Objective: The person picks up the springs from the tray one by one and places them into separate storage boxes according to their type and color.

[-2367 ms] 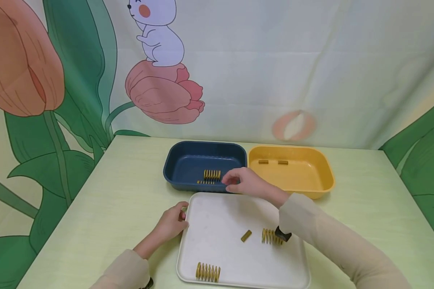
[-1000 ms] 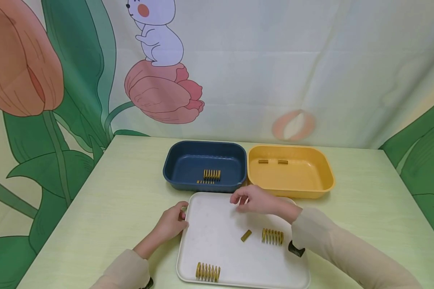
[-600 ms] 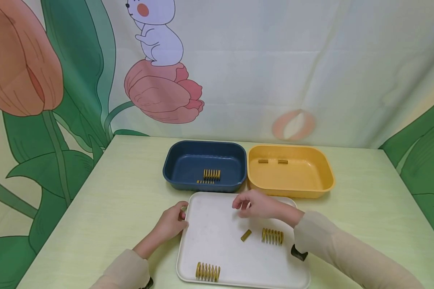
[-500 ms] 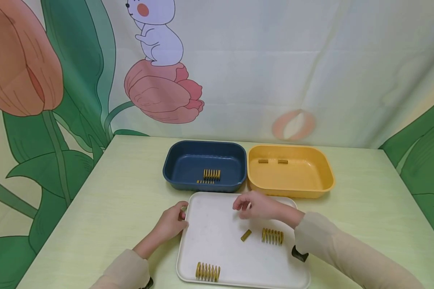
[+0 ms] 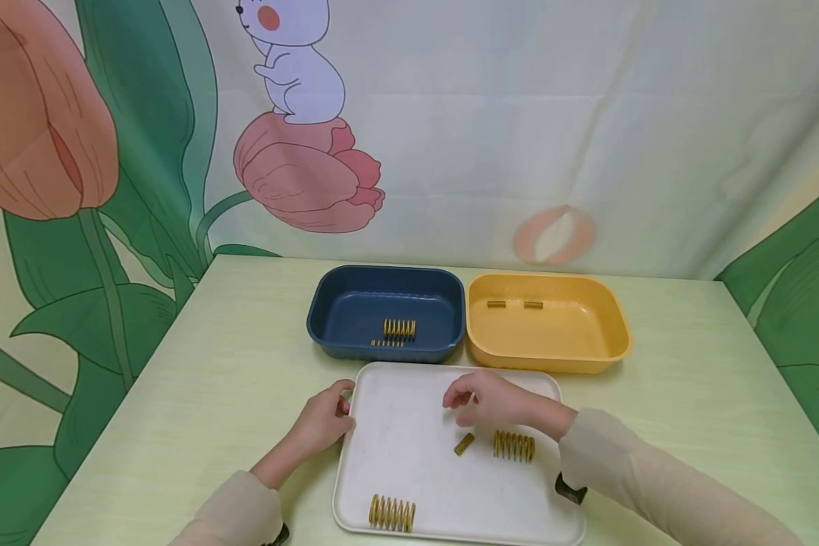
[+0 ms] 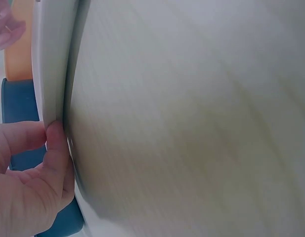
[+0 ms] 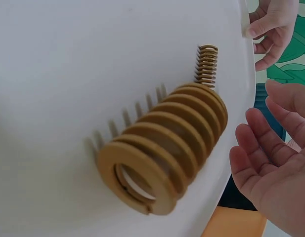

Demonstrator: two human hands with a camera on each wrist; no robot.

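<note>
My left hand (image 5: 322, 417) holds the left rim of the white tray (image 5: 409, 470); the left wrist view has its thumb and fingers (image 6: 56, 148) pinching that edge. Over the tray's far half hovers my right hand (image 5: 494, 400), fingers loosely bent with nothing between them. Just below it on the tray lies a small gold spring (image 5: 464, 444), with a large gold spring (image 5: 514, 447) to its right. Another large spring (image 5: 392, 514) lies at the tray's near left corner. In the right wrist view, the large spring (image 7: 164, 143) appears close up beside the relaxed right fingers (image 7: 263, 143).
Behind the tray stand a blue bin (image 5: 355, 303) with large springs (image 5: 400, 330) near its front wall, and a yellow bin (image 5: 553, 334) with two small springs (image 5: 533, 305). A printed curtain (image 5: 464, 136) hangs behind the pale green table (image 5: 246, 326).
My right hand has come back from the blue bin's front right corner to over the tray, close to the small spring. The left hand stays at the tray's rim.
</note>
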